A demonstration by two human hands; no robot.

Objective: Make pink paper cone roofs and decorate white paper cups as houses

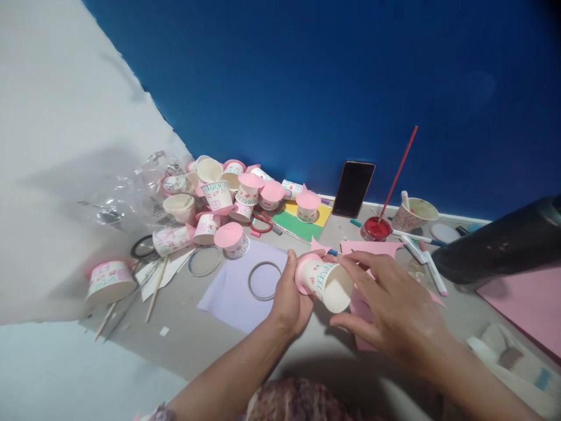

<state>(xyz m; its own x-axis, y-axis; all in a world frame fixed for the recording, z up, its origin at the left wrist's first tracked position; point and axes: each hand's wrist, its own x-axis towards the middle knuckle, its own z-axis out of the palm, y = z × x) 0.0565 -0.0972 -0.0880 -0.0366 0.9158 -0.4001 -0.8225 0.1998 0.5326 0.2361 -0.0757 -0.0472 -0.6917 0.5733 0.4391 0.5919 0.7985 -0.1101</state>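
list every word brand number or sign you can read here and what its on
Nothing can be read.
Clear plastic bag: dark marks, too blurred to read.
Paper cup in the left hand: coloured drawings, no legible lettering.
Smartphone: dark screen, nothing legible.

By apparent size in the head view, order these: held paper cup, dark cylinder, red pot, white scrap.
1. Dark cylinder, cut by the frame edge
2. Held paper cup
3. Red pot
4. White scrap
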